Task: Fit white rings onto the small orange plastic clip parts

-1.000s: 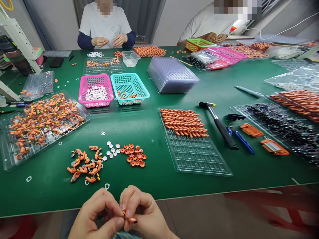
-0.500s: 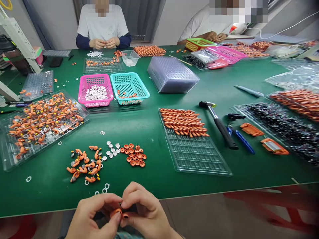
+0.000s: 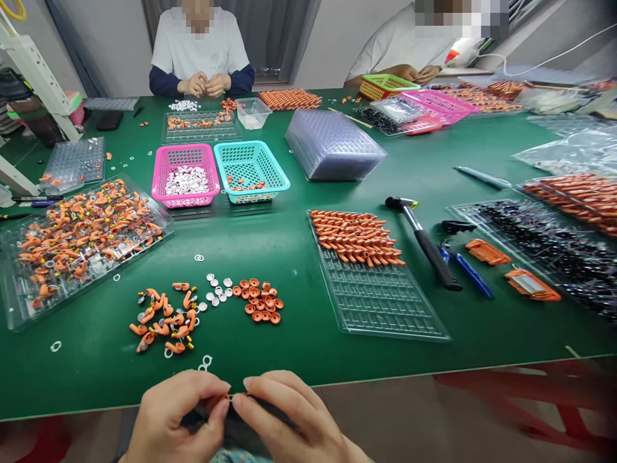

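My left hand (image 3: pixel 176 418) and my right hand (image 3: pixel 294 421) meet at the near table edge, fingertips pinched together on a small orange part (image 3: pixel 222 399) that is mostly hidden between them. Just beyond on the green mat lie a loose pile of orange curved pieces (image 3: pixel 166 318), a few small white discs (image 3: pixel 216 290) and a cluster of orange round caps (image 3: pixel 259 301). To the right lies a clear grid tray (image 3: pixel 385 302) with rows of finished orange parts (image 3: pixel 354 236) in its far half.
A clear tray of mixed orange parts (image 3: pixel 80 241) sits at left. Pink basket (image 3: pixel 186 175) and teal basket (image 3: pixel 250 170) stand mid-table. A hammer (image 3: pixel 424 241), blue pen (image 3: pixel 470 273) and black-part tray (image 3: pixel 549 251) lie at right. Two people work across the table.
My hands have dropped lower and flattened, fingertips now pinched closer together; the orange part, plainly seen before, is nearly covered. The person opposite has shifted their hands slightly.
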Tool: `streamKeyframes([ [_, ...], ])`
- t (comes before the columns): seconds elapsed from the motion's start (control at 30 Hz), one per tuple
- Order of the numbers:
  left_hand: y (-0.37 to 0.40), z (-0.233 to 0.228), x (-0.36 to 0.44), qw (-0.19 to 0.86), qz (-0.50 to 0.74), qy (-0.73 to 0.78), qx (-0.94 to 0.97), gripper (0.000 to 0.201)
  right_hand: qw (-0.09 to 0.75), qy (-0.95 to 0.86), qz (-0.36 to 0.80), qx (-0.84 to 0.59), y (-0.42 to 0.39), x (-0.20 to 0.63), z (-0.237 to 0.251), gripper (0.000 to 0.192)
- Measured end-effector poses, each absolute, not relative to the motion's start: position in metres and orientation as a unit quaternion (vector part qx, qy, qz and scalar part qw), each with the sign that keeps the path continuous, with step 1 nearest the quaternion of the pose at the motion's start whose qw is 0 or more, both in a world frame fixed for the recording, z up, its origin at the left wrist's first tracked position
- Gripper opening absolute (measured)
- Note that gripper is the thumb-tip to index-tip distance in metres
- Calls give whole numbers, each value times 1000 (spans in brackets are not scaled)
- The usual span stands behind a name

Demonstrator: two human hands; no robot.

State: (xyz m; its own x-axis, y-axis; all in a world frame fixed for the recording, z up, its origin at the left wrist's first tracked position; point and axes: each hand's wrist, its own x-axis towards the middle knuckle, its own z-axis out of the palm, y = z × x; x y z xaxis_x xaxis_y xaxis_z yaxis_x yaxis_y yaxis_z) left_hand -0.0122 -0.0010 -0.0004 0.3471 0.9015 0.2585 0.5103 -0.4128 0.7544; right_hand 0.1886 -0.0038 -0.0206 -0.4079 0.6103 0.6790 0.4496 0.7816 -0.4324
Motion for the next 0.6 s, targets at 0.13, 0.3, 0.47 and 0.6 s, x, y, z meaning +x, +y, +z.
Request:
streamKeyframes([
  [0.13,0,1,-12,300,332,460,767,19,422,-845,76,-319,-4,191,-24,26],
  [0.3,1,1,-11,296,350,462,759,20,446,-846,68,-283,4,187,-23,31],
  [0.47,2,4,-10,314,350,476,743,15,461,-841,34,-281,6,186,-21,27],
  [0.6,3,7,-10,347,325,487,732,13,462,-834,48,-298,2,187,-32,29],
])
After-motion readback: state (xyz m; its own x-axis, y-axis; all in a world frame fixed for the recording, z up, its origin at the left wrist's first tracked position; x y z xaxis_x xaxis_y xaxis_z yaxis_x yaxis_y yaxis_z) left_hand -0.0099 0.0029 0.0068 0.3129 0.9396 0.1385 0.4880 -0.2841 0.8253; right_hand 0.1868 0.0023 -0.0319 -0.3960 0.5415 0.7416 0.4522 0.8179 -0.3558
